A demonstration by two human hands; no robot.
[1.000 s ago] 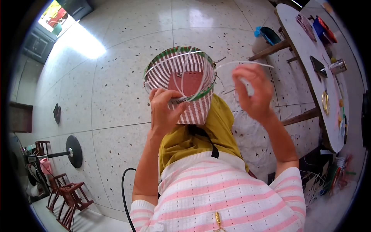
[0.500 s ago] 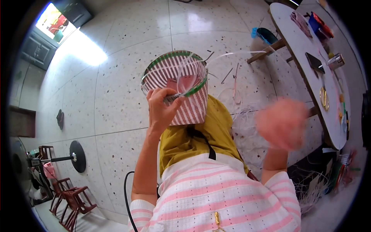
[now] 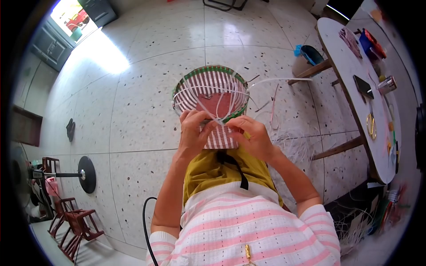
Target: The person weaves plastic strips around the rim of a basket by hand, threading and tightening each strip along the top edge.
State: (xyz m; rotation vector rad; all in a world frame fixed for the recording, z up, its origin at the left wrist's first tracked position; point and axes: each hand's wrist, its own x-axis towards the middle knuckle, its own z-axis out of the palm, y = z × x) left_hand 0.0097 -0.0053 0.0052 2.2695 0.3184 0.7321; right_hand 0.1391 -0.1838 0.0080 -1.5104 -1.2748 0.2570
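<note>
- Red and white stripes run up the wall of my basket (image 3: 220,137), which sits at twelve o'clock from my lap, mouth tipped up towards me.
- Weaving on the body looks finished to my eye: base and sides appear closed, and a green band (image 3: 212,68) shows along much of the rim.
- Unfinished, I judge, is the edge: a white strip (image 3: 279,79) trails loose past the rim's two o'clock, and other pale lengths loop across the mouth, not yet drawn flat.
- My left hand (image 3: 192,135) holds the rim near seven o'clock, thumb outside, fingers curled over.
- My right hand (image 3: 252,138) is at five o'clock, fingertips drawn narrow beside the strip crossing there; I cannot tell whether they pinch it.
- How much edge remains I can't say, since my hands cover the near part.
- Pale strips (image 3: 295,146) lie heaped on the floor at three o'clock; gold-handled scissors (image 3: 372,126) rest on the table (image 3: 339,62) beyond.
</note>
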